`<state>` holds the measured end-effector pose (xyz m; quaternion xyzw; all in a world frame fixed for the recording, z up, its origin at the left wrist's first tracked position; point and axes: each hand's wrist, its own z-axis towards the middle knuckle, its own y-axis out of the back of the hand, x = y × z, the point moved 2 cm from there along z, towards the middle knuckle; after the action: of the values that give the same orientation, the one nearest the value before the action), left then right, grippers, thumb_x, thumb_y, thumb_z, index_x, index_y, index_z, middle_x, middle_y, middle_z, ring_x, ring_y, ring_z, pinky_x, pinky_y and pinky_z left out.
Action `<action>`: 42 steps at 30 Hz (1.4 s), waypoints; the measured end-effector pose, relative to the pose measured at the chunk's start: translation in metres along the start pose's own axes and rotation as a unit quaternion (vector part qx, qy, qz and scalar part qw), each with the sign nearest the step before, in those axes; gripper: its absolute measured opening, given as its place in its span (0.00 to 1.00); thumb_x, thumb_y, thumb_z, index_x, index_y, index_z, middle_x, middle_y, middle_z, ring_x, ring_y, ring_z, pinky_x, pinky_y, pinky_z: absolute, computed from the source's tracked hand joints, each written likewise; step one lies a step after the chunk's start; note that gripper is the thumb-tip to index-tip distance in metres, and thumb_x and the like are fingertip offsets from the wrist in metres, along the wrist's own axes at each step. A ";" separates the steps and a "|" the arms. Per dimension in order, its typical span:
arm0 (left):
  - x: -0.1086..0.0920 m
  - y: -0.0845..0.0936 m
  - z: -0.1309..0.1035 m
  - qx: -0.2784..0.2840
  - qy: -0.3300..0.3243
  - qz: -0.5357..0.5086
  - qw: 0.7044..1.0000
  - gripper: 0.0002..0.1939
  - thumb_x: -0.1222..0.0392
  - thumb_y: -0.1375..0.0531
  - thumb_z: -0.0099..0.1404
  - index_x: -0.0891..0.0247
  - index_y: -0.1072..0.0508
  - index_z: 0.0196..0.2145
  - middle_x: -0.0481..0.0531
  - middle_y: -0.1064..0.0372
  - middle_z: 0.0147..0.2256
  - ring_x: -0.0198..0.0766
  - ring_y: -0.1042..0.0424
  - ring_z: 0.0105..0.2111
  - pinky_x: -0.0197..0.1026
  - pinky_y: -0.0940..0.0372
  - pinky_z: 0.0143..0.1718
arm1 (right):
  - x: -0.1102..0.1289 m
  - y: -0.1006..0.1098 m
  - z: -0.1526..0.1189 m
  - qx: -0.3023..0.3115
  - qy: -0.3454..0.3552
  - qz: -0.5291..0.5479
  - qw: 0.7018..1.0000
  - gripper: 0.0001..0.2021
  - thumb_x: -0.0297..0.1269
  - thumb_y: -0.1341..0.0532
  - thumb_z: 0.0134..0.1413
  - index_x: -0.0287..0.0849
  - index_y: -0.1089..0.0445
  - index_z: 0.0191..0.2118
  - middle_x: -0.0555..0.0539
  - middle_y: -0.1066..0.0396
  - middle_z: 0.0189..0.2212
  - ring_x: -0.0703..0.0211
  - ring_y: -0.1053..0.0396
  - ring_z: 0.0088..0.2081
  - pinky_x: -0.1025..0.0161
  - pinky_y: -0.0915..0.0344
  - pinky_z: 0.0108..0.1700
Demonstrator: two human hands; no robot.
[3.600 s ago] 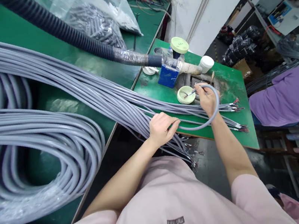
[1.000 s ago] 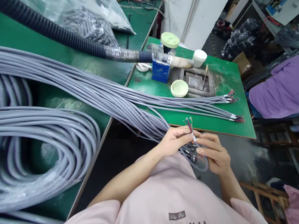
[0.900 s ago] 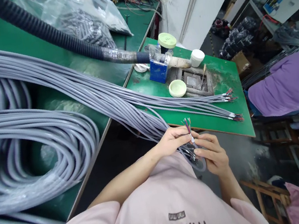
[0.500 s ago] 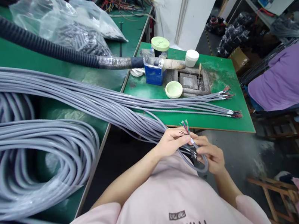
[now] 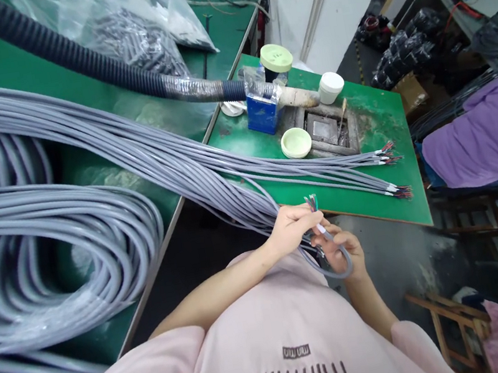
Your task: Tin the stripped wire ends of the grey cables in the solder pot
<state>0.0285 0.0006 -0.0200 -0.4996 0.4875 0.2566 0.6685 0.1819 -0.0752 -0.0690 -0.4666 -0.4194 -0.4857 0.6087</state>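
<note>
Between my two hands is the end of a grey cable [image 5: 344, 259], bent into a loop with its tip pointing up. My left hand [image 5: 294, 227] pinches the fan of thin coloured wires [image 5: 311, 203] at the stripped end. Just below, my right hand [image 5: 341, 250] has its fingers closed around the cable near a white band. More stripped cable ends hang behind the loop, partly hidden by my fingers. A thick bundle of grey cables [image 5: 164, 162] runs from the left towards my hands. Several of its stripped ends [image 5: 398, 191] lie on the green table.
Coiled grey cable [image 5: 144, 241] fills the left bench. On the small green table [image 5: 380, 118] are a solder pot [image 5: 325, 130], a pale green dish [image 5: 296, 143], a white cup [image 5: 330, 86] and a blue box [image 5: 262, 114] under a black hose [image 5: 93, 69]. A person in purple [image 5: 481, 131] is at right.
My left hand's fingers have closed further over the coloured wires. My right hand has shifted slightly up along the cable. The whole view has shifted a little.
</note>
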 end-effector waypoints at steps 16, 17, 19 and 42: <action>-0.002 0.022 0.043 0.043 -0.203 0.614 0.762 0.16 0.55 0.45 0.68 0.63 0.26 0.49 0.59 0.26 0.45 0.48 0.33 0.45 0.49 0.42 0.42 | 0.048 0.103 -0.068 -0.081 -0.135 -0.578 0.801 0.17 0.36 0.42 0.56 0.46 0.29 0.52 0.53 0.27 0.23 0.58 0.28 0.25 0.61 0.30 0.32; 0.000 0.023 0.049 0.044 -0.201 0.640 0.740 0.16 0.56 0.44 0.68 0.63 0.26 0.49 0.60 0.27 0.46 0.49 0.34 0.46 0.50 0.43 0.42 | 0.048 0.100 -0.068 -0.084 -0.148 -0.557 0.813 0.17 0.37 0.42 0.57 0.45 0.29 0.52 0.53 0.28 0.21 0.58 0.29 0.24 0.62 0.30 0.31; 0.007 0.020 0.058 0.048 -0.193 0.678 0.708 0.15 0.56 0.43 0.66 0.63 0.26 0.48 0.60 0.28 0.44 0.50 0.35 0.45 0.50 0.44 0.41 | 0.045 0.085 -0.062 -0.069 -0.169 -0.492 0.851 0.15 0.38 0.41 0.57 0.44 0.28 0.50 0.54 0.29 0.20 0.60 0.30 0.23 0.63 0.31 0.31; -0.015 0.015 0.011 0.093 -0.213 0.512 0.827 0.08 0.58 0.46 0.70 0.63 0.30 0.40 0.53 0.27 0.36 0.38 0.29 0.37 0.41 0.39 0.37 | 0.070 0.044 0.041 -0.341 0.075 -0.030 0.937 0.14 0.38 0.42 0.59 0.48 0.33 0.51 0.48 0.23 0.35 0.59 0.26 0.33 0.62 0.31 0.30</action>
<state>0.0147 0.0185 -0.0123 -0.0467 0.5406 0.6153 0.5718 0.2347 -0.0457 0.0004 -0.5958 -0.1955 -0.6508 0.4282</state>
